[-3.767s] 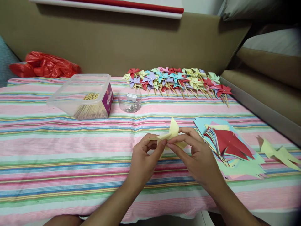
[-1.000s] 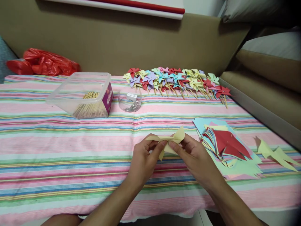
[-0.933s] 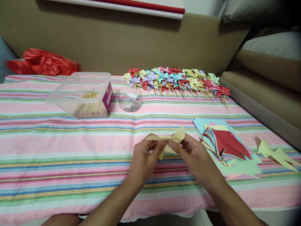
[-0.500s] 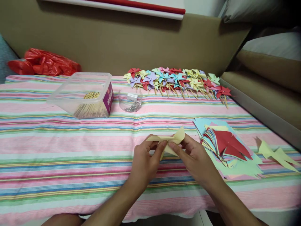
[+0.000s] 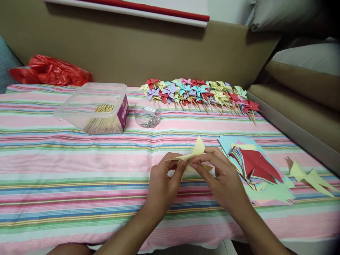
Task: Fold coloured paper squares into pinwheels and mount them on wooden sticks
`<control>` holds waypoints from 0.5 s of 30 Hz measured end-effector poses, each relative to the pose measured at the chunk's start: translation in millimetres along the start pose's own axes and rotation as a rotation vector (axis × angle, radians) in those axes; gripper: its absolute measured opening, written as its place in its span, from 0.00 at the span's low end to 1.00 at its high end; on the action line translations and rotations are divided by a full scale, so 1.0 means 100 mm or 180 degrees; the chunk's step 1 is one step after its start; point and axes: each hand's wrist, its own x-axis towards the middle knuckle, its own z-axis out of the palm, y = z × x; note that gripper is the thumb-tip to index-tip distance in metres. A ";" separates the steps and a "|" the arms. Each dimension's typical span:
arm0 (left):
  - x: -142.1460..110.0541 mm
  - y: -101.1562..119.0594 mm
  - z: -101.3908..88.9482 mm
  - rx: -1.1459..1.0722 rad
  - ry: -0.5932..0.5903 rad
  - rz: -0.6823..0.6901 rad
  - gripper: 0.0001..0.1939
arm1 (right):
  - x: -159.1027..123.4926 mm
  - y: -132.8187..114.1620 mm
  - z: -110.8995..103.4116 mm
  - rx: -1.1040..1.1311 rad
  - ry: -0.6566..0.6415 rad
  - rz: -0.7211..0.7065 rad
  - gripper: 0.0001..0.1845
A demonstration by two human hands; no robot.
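Observation:
Between my hands, above the striped cloth point(image 5: 79, 166), is a pale yellow paper pinwheel point(image 5: 198, 146) with its blades partly folded in. My left hand point(image 5: 165, 180) pinches it near the centre with thumb and fingers. On the other side my right hand point(image 5: 221, 173) closes on it too, thumb and index finger by the middle. One blade tip stands upward; others point left and right. The fingers cover most of the centre, so whether a pin sits there cannot be made out. Right of my right hand lies a stack of cut coloured paper point(image 5: 256, 164), red on top.
A clear plastic box of wooden sticks point(image 5: 103, 120) and a round clear tub of small metal pins point(image 5: 148, 120) stand at left centre. Finished pinwheels point(image 5: 199, 90) lie along the back. A cut yellow sheet point(image 5: 310, 179) is far right; a red plastic bag point(image 5: 53, 71) far left.
A yellow blade that leaned right now stands more upright, and another blade shows at the right. My right hand's fingers have shifted on the paper; my left hand stays nearly in place.

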 end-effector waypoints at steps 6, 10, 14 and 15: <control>0.00 0.01 0.02 0.0152 0.0075 0.0210 0.08 | 0.00 -0.07 0.00 -0.0002 -0.0063 0.0160 0.06; -0.02 0.01 0.02 0.0241 0.0082 0.0385 0.07 | -0.01 -0.09 -0.02 -0.0011 -0.0216 0.0292 0.06; -0.03 0.01 0.03 0.0184 0.0077 0.0343 0.07 | -0.02 -0.09 -0.02 -0.0031 -0.0255 0.0332 0.07; -0.03 0.01 0.04 0.0155 0.0080 0.0314 0.08 | -0.02 -0.09 -0.02 -0.0032 -0.0251 0.0326 0.07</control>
